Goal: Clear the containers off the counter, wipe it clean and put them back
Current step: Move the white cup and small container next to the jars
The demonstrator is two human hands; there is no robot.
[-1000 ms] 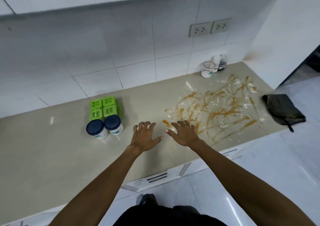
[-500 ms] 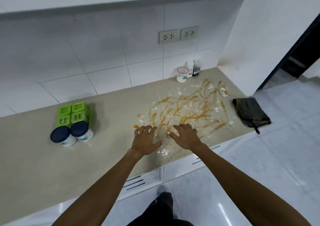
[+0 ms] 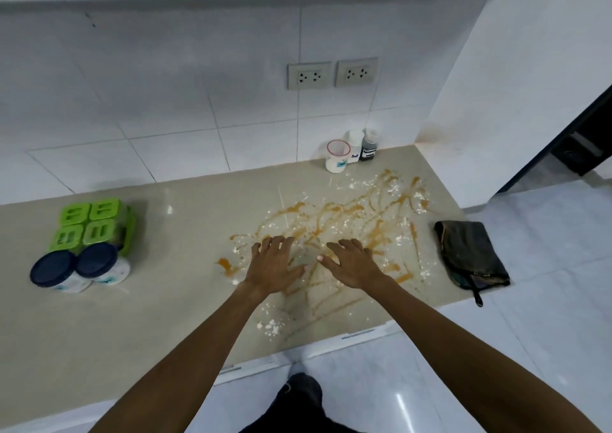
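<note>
The beige counter carries an orange and white spill across its right half. My left hand and my right hand hover side by side over the spill's near part, fingers spread, holding nothing. Green-lidded boxes and two blue-lidded jars stand together at the left. Against the back wall stand a red-rimmed white cup, a white jar and a dark bottle. A dark cloth lies at the counter's right end.
White tiled wall with two sockets runs behind the counter. A white side panel closes the right end. Shiny tiled floor lies below and to the right, with a dark doorway at far right.
The view has shifted right along the counter. Both hands now sit over the spill instead of left of it, still open and empty.
</note>
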